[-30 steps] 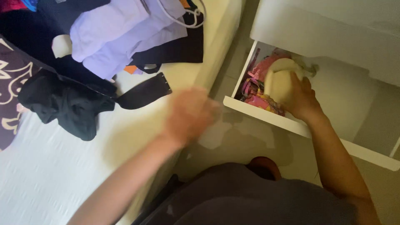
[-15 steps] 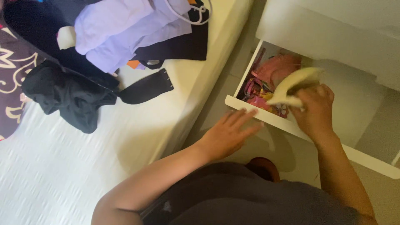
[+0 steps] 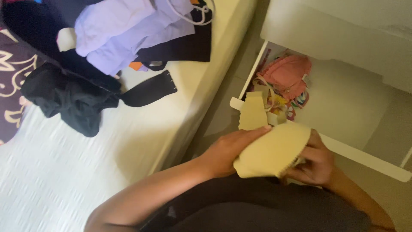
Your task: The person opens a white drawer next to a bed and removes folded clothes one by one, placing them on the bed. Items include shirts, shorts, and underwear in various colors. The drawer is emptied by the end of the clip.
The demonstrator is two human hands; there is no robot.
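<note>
Both hands hold a pale yellow bra [image 3: 274,148] in front of my body, just below the front edge of an open white drawer [image 3: 365,157]. My left hand [image 3: 227,150] grips its left cup from the side. My right hand [image 3: 313,161] pinches the scalloped right edge. A strap and band of the bra [image 3: 254,112] trail up over the drawer front. Inside the drawer lie a pink bra [image 3: 288,74] and several colourful small garments [image 3: 285,103].
On the white bed [image 3: 86,172] to the left lie a crumpled black garment [image 3: 71,101], a black bra band [image 3: 150,91], folded lilac clothes [image 3: 128,32] and a patterned dark cloth [image 3: 8,86]. A white cabinet [image 3: 343,30] stands above the drawer.
My right hand has lifted the yellow bra out of the drawer and brought it down toward my body. My left hand swung over from the bed side and took hold of it.
</note>
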